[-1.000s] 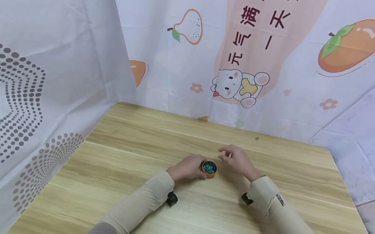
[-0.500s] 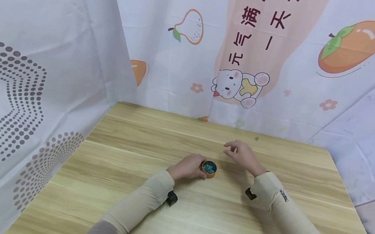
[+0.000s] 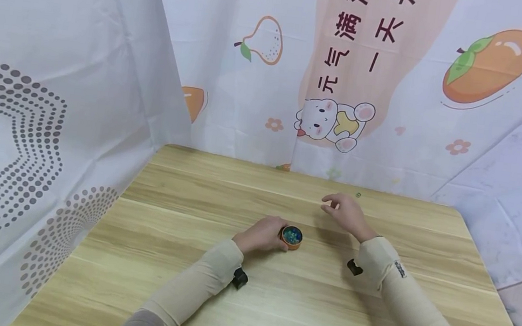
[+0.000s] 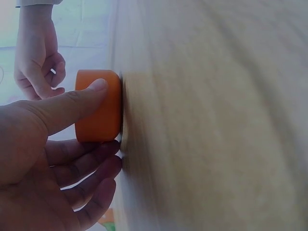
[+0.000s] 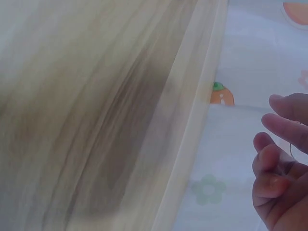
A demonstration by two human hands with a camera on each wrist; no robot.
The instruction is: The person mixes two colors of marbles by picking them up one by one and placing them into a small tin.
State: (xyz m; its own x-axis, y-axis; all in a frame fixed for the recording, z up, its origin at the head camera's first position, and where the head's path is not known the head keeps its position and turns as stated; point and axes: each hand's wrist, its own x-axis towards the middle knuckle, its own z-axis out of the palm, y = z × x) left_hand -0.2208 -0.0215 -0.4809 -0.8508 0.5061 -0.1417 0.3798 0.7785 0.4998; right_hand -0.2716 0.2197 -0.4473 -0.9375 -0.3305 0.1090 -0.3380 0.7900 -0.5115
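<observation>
My left hand (image 3: pixel 262 234) grips a short, round orange container (image 3: pixel 291 236) near the middle of the table. Its dark round top is speckled blue and green. In the left wrist view, the thumb (image 4: pixel 91 91) lies along the orange wall while the other fingers curl beneath and behind it, close to the tabletop. My right hand (image 3: pixel 345 212) is raised above the table, further back and to the right. Thumb and forefinger stand apart, the other fingers loosely bent, with nothing visible between them. Just beyond this hand lies a tiny green ring (image 3: pixel 358 195).
The wood-grain table (image 3: pixel 218 190) reaches back to a printed white curtain (image 3: pixel 236 127). Another patterned sheet (image 3: pixel 94 88) hangs along its left side. A black wrist strap piece (image 3: pixel 240 278) hangs under the left cuff, a second one (image 3: pixel 354 267) under the right.
My right hand has moved away from the orange container, back and to the right towards the tiny green ring. The left hand and the container have stayed in place.
</observation>
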